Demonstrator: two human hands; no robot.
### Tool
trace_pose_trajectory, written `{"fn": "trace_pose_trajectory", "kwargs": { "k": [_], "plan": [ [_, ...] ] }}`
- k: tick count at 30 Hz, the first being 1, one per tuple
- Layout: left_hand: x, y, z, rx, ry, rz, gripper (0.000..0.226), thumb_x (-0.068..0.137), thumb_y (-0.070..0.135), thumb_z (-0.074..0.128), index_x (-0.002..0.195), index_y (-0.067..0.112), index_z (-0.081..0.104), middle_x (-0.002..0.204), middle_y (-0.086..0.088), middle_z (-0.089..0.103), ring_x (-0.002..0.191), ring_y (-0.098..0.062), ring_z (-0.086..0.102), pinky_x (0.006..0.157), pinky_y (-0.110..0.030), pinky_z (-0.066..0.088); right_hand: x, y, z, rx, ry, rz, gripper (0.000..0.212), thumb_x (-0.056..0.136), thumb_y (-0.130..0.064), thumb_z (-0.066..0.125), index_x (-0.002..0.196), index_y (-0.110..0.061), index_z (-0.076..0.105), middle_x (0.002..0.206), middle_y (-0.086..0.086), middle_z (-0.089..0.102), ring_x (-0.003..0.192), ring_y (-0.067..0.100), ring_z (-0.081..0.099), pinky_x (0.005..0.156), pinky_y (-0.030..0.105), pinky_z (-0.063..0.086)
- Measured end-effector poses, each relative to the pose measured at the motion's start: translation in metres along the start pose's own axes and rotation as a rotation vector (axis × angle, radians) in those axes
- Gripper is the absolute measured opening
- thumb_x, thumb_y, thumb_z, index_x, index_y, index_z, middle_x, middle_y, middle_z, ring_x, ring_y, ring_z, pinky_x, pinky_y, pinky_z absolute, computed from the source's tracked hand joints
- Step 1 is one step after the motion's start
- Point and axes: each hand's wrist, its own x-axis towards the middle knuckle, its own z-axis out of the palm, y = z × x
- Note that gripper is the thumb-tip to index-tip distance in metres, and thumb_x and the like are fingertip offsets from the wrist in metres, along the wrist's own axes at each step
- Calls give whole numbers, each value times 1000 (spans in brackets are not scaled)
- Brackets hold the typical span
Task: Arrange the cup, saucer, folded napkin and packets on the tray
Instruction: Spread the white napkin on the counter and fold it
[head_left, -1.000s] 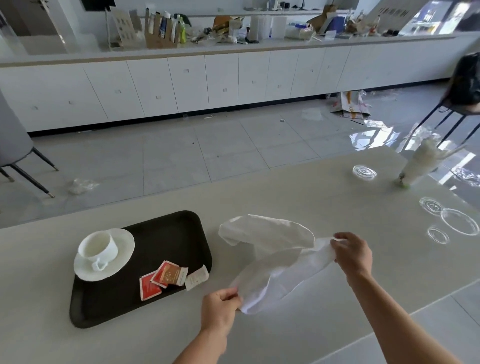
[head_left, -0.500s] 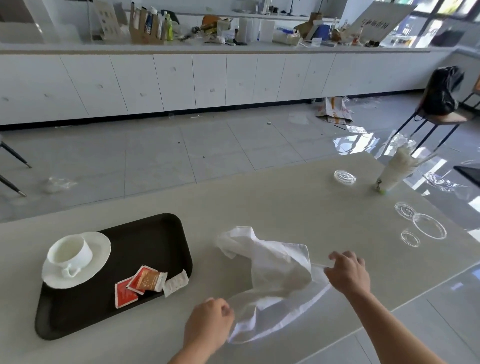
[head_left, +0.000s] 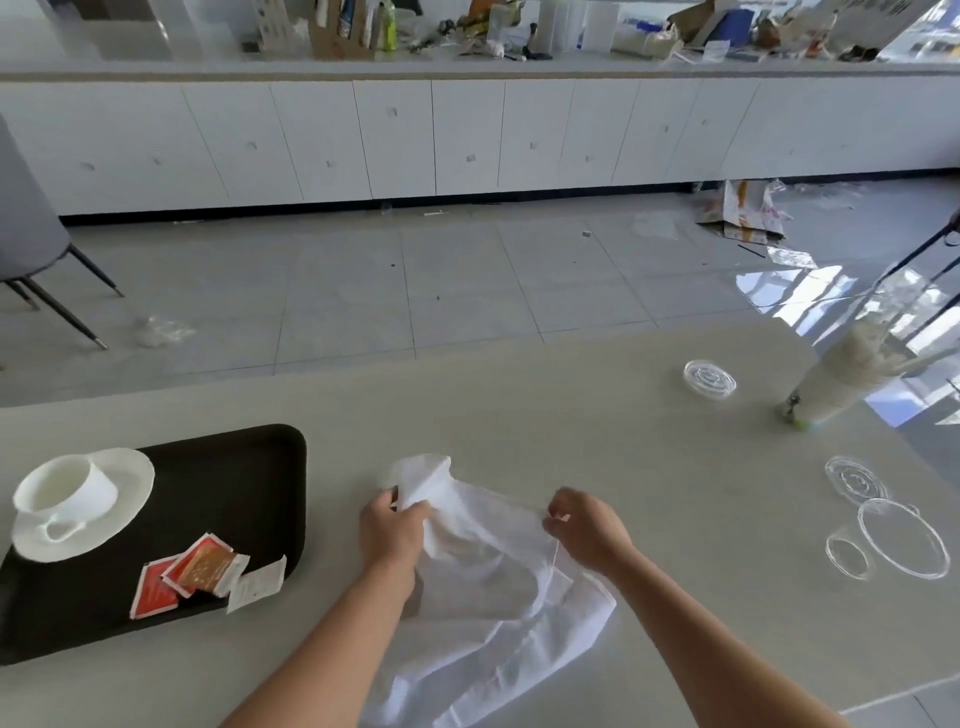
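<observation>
A black tray (head_left: 244, 467) lies at the left of the table. On it a white cup (head_left: 65, 491) stands on a white saucer (head_left: 130, 483), with red, orange and white packets (head_left: 202, 571) near the tray's front edge. Right of the tray a white cloth napkin (head_left: 488, 597) is spread loosely on the table, crumpled and partly hanging over the near edge. My left hand (head_left: 392, 535) pinches the napkin's far left part. My right hand (head_left: 584, 527) pinches its far right edge.
Several clear plastic lids (head_left: 709, 378) (head_left: 901, 538) lie on the right part of the table. A plastic sleeve of white items (head_left: 841, 376) stands tilted at the far right. Beyond the table are tiled floor, a grey chair (head_left: 26, 228) and white cabinets.
Both hands have moved forward to the napkin's far side and closer together. The napkin has been laid down flatter, its near part trailing over the table edge. The camera has shifted.
</observation>
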Motion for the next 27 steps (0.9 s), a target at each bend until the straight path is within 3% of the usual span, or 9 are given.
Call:
{"fn": "trace_pose_trajectory", "kwargs": {
  "k": [3,7,10,13,16,19,22,24,27],
  "plan": [
    [9,16,-16,-72,97,159,6,73,13,71,76,11,67,63,0,62,58,-20,53,58,-32,45,-5,-5,-38,367,134,-21,11,88,-20,68,79,-22,61,72,1,71,65,23,64,63,35,53],
    [24,39,-37,-123,132,217,32,85,13,69,117,13,64,88,-3,69,78,-14,64,69,-23,47,-11,-31,-86,589,367,-92,14,89,-13,67,79,-19,59,60,2,68,40,17,55,39,27,46],
    [10,44,-42,-104,27,191,42,87,30,68,125,20,57,109,-4,65,92,-16,61,78,-26,43,-10,-61,-101,796,438,-60,11,90,-9,66,81,-9,58,61,8,62,35,19,50,39,30,45],
    [-33,25,-42,-69,-277,271,58,67,57,73,119,36,55,109,7,66,99,-10,64,80,-22,48,-24,-105,-85,1047,291,-70,8,89,-2,65,84,-4,58,65,12,61,44,21,60,42,32,53],
    [-56,14,-33,46,-399,375,74,61,61,75,128,45,45,115,22,63,102,3,61,82,-20,50,-43,-150,-42,1146,-93,-163,8,91,-4,65,92,-4,57,76,13,68,65,30,73,50,37,58],
    [-47,21,-33,145,-89,403,30,74,50,72,99,40,59,86,20,70,80,1,65,69,-25,51,-40,-171,-21,1021,-354,-329,11,91,-14,68,96,-5,66,95,11,76,93,30,75,56,36,61],
    [-23,15,-54,-65,120,197,10,83,32,67,79,23,66,71,3,70,74,-21,68,65,-38,53,-12,-145,-25,924,78,-243,10,92,-12,63,87,-15,71,90,8,77,86,31,73,59,37,60],
    [-8,7,-72,-113,194,134,11,84,25,65,76,17,66,72,-3,69,73,-28,67,63,-38,52,3,-101,-25,443,242,-128,8,90,-25,65,97,-23,69,94,2,75,90,31,70,72,40,59],
    [14,2,-92,-24,236,114,8,83,16,59,76,16,65,75,-5,67,73,-31,64,60,-35,47,-1,-26,2,-289,-89,-141,47,83,-50,69,127,-40,56,118,-3,61,112,25,55,87,36,51]
  ]
}}
